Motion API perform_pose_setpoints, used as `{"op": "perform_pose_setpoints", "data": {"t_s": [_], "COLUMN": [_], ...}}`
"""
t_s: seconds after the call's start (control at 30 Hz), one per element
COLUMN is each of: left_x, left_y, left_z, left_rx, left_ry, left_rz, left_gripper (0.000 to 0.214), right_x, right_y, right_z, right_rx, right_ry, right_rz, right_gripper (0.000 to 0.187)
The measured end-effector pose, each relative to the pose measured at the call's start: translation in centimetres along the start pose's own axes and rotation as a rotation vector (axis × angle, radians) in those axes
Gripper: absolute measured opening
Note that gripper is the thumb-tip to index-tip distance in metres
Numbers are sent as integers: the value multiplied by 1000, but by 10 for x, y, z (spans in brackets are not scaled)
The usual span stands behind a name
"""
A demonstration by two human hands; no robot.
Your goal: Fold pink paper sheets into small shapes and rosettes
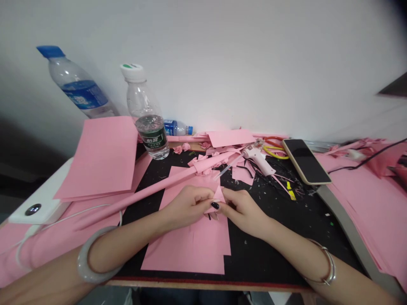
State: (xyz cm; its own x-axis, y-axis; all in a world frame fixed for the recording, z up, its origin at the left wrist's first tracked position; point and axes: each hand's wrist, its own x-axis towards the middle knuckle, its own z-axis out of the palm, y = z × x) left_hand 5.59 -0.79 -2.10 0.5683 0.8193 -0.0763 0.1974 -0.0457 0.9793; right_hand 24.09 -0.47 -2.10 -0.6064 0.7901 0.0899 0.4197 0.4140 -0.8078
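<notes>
Between my two hands, over the middle of the table, is a small folded piece of pink paper (219, 195) with a pointed top. My left hand (190, 203) pinches it from the left, and my right hand (243, 208) pinches it from the right with the thumb across its front. The fingers behind the paper are partly hidden. Under the hands lie flat pink sheets (186, 250) on a black mat. A long rolled pink paper tube (152, 185) slants behind my left hand.
Beyond the hands are a white glue gun (259, 159), a phone (305, 162), paper scraps and cables. A water bottle (148, 123) stands at the back left near a larger bottle (81, 87). Pink paper stacks (101, 156) flank both sides, with a white device (40, 212) at left.
</notes>
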Motion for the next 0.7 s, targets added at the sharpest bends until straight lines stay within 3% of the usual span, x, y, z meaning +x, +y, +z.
{"op": "perform_pose_setpoints", "data": {"t_s": [0.13, 0.43, 0.6, 0.7], "left_x": [1, 2, 3, 4], "left_y": [0, 6, 7, 5], "left_z": [1, 1, -1, -1], "left_rx": [-32, -64, -97, -122], "left_ry": [-10, -49, -23, 4], "left_rz": [-16, -50, -63, -67], "left_gripper": [23, 23, 22, 20], "right_x": [0, -3, -3, -2], "right_y": [0, 1, 3, 3], "right_z": [0, 5, 1, -1], "right_rx": [84, 210, 133, 45], "right_ry": [-43, -2, 59, 135], "right_rz": [-63, -44, -3, -16], "right_gripper": [27, 36, 38, 29]}}
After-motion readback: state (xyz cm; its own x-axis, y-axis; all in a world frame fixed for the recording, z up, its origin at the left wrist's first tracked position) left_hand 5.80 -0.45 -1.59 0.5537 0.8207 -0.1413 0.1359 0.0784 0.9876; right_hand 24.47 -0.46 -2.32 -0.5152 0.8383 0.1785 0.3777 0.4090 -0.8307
